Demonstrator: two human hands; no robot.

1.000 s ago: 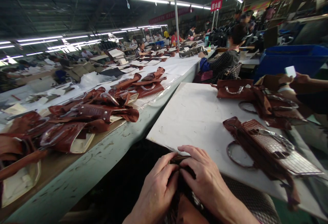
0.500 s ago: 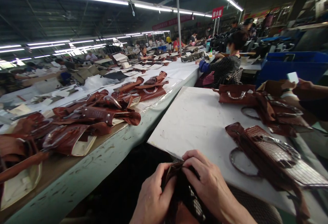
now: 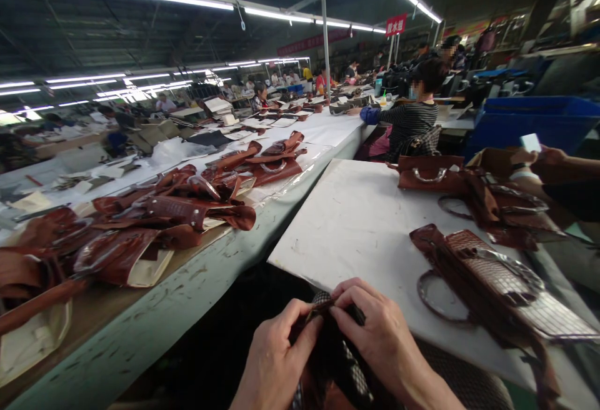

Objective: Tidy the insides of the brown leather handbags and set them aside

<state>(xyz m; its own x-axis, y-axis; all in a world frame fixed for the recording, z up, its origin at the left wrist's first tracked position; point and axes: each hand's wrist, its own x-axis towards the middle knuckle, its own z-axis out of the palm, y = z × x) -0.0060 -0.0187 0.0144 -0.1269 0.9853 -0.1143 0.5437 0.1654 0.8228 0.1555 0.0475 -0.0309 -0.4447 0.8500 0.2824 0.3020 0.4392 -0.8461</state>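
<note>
At the bottom centre my left hand (image 3: 276, 360) and my right hand (image 3: 375, 335) pinch the top edge of a dark brown textured bag piece (image 3: 340, 360) held in my lap, just in front of the white worktable (image 3: 360, 222). Both hands are closed on it, fingertips almost touching. Most of the piece is hidden under my hands. A finished brown crocodile-pattern handbag (image 3: 487, 272) with a ring handle lies flat on the worktable to the right of my right hand.
A long bench (image 3: 154, 322) on the left carries several brown bag parts (image 3: 154, 210). More brown bags (image 3: 469, 179) lie at the worktable's far right, where another person's hand (image 3: 548, 160) holds a white card. A seated worker in stripes (image 3: 412, 116) and blue bins (image 3: 529, 116) are behind.
My hands have risen slightly with the bag piece and shifted their pinch along its top edge. The view has tilted a little.
</note>
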